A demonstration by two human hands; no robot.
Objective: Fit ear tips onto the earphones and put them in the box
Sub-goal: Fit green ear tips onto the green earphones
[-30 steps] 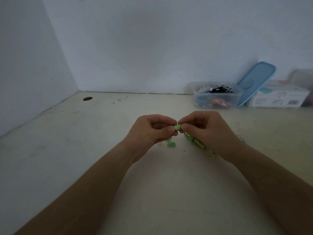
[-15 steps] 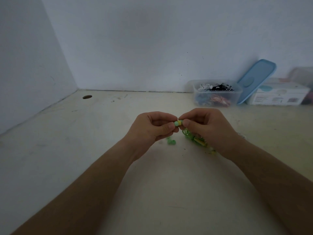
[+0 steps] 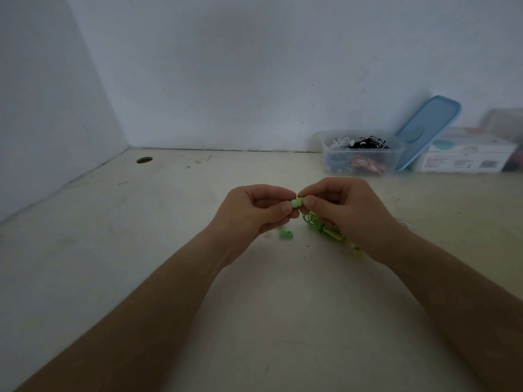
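**A:** What changed on the surface?

**B:** Little. The clear box, two o'clock, stays well apart. Left hand and right hand stay joined at centre, so the fitting is likely unfinished.

**A:** The grips?

**B:** The right, trailing the green cable toward five o'clock, pinches the yellow earphone. The left pinches the rounded pale-green ear tip touching it.

The ear tip is pale mint green against a yellow earphone, whose cable is bright green. Loose tips on the cream table are green too. The clear box shows black-and-white, orange and blue bundles; its lid is light blue.
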